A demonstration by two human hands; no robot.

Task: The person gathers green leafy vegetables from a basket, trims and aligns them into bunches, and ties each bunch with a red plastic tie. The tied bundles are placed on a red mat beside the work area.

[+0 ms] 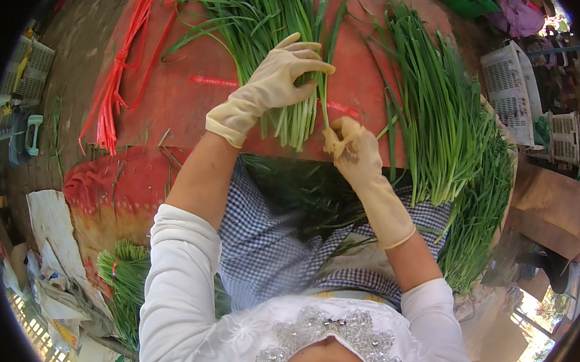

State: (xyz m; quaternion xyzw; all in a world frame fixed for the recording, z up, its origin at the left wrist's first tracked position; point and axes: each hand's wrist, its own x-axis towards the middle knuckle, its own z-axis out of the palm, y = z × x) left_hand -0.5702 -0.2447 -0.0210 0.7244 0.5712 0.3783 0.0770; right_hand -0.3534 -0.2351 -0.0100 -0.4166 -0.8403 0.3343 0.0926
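Pale rubber gloves cover both hands. My left hand (290, 72) lies over a bunch of green garlic chives (259, 42) on a red board (174, 102), its fingers spread across the stalks. Just right of the bunch, my right hand (351, 140) pinches the lower end of a thin chive stalk (325, 100) between thumb and fingers. A strip of red plastic tie (343, 108) runs crosswise beneath the bunch. More red ties (121, 68), knotted together, lie at the board's left. A large pile of chives (431, 105) rests on the board's right side.
Further chives (478, 229) lie at the right, beyond the pile. A tied chive bundle (129, 281) is at lower left by a red cloth (113, 184). Loose leaves lie on the dark surface over the lap. White plastic crates (510, 90) and cardboard (553, 204) stand at the right.
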